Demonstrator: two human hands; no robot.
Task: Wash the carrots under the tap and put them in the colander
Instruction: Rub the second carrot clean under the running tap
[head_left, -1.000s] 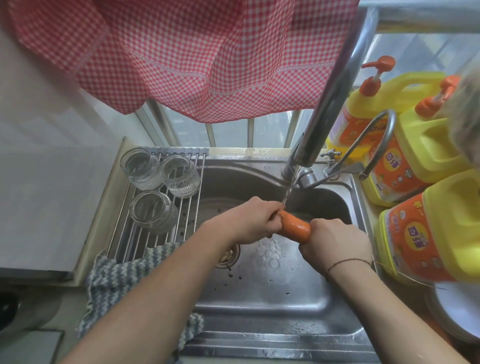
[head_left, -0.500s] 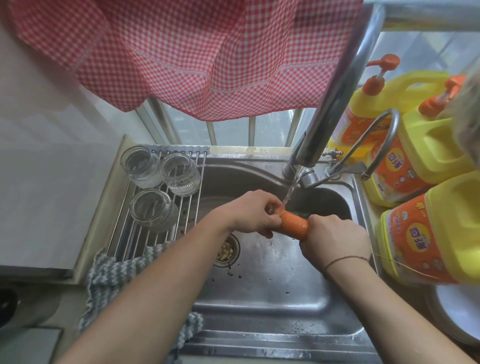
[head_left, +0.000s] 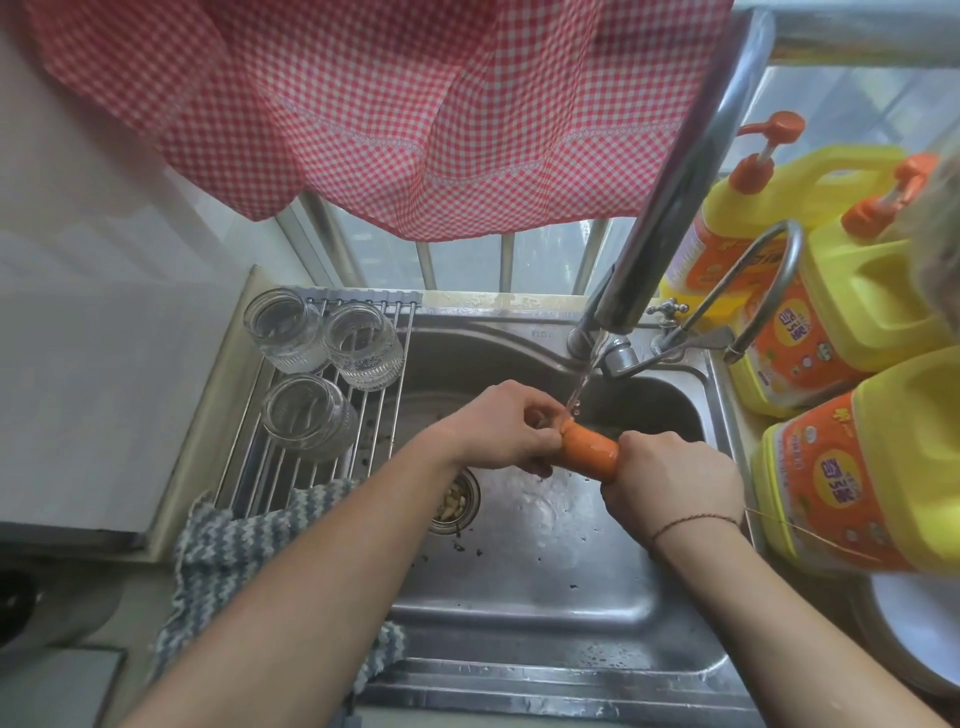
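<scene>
Steel sink (head_left: 545, 613) below: the wet carrot (head_left: 589, 448), stiff and probably slippery, is gripped at both ends by left hand (head_left: 501, 428) and right hand (head_left: 675, 480), tap (head_left: 670, 208) at twelve o'clock.

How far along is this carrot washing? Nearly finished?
Nothing looks finished: no colander or washed carrots are in view. In hand: the left hand and right hand hold one carrot under the running tap over the sink. Left: finishing the rinse and putting it in the colander.

Red checked curtain (head_left: 395, 114) across top of frame. Three glass jars (head_left: 322, 358) on drying rack (head_left: 306, 457), left. Yellow detergent bottles (head_left: 862, 322) at right edge. Striped cloth (head_left: 234, 540) lower left.
</scene>
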